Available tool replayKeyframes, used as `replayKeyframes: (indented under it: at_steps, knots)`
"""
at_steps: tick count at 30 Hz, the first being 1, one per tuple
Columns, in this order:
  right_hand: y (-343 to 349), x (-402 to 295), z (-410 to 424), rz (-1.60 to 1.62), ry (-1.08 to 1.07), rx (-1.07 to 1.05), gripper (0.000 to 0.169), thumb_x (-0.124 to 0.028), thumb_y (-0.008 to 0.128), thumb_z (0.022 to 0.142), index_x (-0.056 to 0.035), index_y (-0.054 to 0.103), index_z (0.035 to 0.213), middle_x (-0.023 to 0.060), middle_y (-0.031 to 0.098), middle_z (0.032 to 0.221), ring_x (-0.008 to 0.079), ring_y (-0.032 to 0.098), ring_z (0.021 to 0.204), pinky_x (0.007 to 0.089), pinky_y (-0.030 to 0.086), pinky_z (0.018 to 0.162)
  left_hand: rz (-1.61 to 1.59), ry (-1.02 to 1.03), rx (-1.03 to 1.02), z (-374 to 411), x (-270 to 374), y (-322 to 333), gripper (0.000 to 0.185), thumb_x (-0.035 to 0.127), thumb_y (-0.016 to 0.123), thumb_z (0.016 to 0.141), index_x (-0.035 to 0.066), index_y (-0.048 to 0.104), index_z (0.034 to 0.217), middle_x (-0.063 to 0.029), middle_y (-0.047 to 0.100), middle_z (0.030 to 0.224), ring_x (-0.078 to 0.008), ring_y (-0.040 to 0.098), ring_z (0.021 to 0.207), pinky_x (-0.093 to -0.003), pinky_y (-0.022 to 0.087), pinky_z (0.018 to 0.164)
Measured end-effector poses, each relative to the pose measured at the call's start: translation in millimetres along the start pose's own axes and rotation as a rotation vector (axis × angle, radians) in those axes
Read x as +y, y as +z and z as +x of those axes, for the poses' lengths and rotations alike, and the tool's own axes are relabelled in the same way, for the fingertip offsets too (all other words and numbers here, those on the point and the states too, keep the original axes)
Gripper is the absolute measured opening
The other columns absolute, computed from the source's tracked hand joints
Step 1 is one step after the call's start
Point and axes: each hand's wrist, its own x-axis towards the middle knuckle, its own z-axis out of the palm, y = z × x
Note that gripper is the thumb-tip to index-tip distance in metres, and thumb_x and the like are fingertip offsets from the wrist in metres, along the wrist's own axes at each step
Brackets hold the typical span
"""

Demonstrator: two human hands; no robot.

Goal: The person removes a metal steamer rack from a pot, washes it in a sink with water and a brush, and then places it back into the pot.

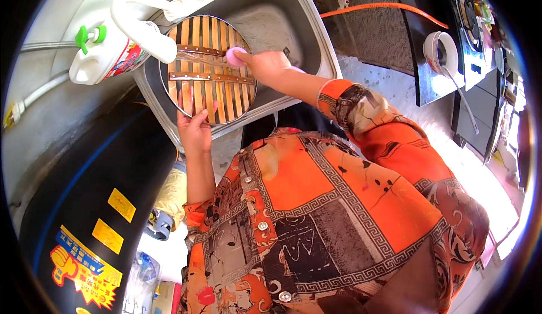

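Note:
My left hand [197,123] holds a round wooden-slat steamer rack with a metal rim [208,89] from below, at its near edge. The rack is tilted over the left part of a stainless steel sink [271,22]. Two darker crossbars with rivets run over its slats. Water runs from a white faucet spout [163,49] onto the slats. My right hand [269,66] grips a pink round-ended object [235,56] at the rack's right side; its other end shows pink past the wrist. What kind of tool it is, I cannot tell.
A white jug with a green pump [101,56] stands left of the spout. A large black container with yellow stickers [97,166] fills the lower left. An orange hose [381,5] runs toward a black counter on the right, where a white bowl [434,56] holds a long-handled utensil.

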Motion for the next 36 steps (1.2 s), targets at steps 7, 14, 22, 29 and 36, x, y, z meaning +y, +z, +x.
replayKeyframes:
  at_steps: [7, 14, 22, 29, 36]
  knots:
    - [15, -66, 20, 0.222, -0.179, 0.137, 0.034, -0.019, 0.045, 0.09, -0.0238, 0.053, 0.123, 0.0118, 0.067, 0.095, 0.028, 0.066, 0.088, 0.0408, 0.052, 0.074, 0.052, 0.027, 0.028, -7, 1, 4, 0.079, -0.019, 0.039, 0.074, 0.012, 0.023, 0.145, -0.0113, 0.033, 0.145, -0.0324, 0.044, 0.126, -0.0495, 0.049, 0.093]
    - [49, 25, -10, 0.109, 0.009, 0.043, 0.037, -0.028, 0.042, 0.094, -0.03, 0.047, 0.13, 0.0095, 0.067, 0.089, 0.0266, 0.067, 0.081, 0.0388, 0.052, 0.066, -0.147, 0.016, 0.168, -23, -6, -17, 0.081, -0.018, 0.037, 0.076, 0.026, 0.027, 0.144, -0.0073, 0.029, 0.148, -0.0371, 0.044, 0.125, -0.0616, 0.043, 0.094]
    - [31, -57, -14, 0.47, 0.039, -0.068, 0.03, -0.021, 0.045, 0.091, -0.0152, 0.057, 0.118, 0.0146, 0.066, 0.095, 0.026, 0.066, 0.088, 0.039, 0.051, 0.074, -0.132, 0.023, 0.232, -28, -15, -28, 0.078, -0.017, 0.037, 0.076, 0.024, 0.031, 0.141, -0.0009, 0.032, 0.147, -0.0347, 0.043, 0.126, -0.0621, 0.036, 0.1]
    - [40, 25, -4, 0.025, 0.097, -0.157, 0.032, -0.02, 0.05, 0.09, -0.017, 0.056, 0.121, 0.0087, 0.067, 0.094, 0.0245, 0.066, 0.089, 0.0369, 0.052, 0.075, -0.231, 0.005, 0.366, -55, -7, -40, 0.075, -0.017, 0.037, 0.076, 0.021, 0.032, 0.141, 0.0016, 0.034, 0.147, -0.0339, 0.043, 0.127, -0.0581, 0.036, 0.101]
    - [30, -22, 14, -0.001, -0.108, 0.001, 0.039, -0.016, 0.043, 0.093, -0.027, 0.047, 0.13, 0.0093, 0.067, 0.094, 0.024, 0.067, 0.082, 0.0374, 0.054, 0.069, -0.177, -0.078, 0.238, -52, -5, -45, 0.081, -0.017, 0.041, 0.073, 0.02, 0.028, 0.144, 0.0026, 0.033, 0.148, -0.0322, 0.043, 0.127, -0.0522, 0.043, 0.087]
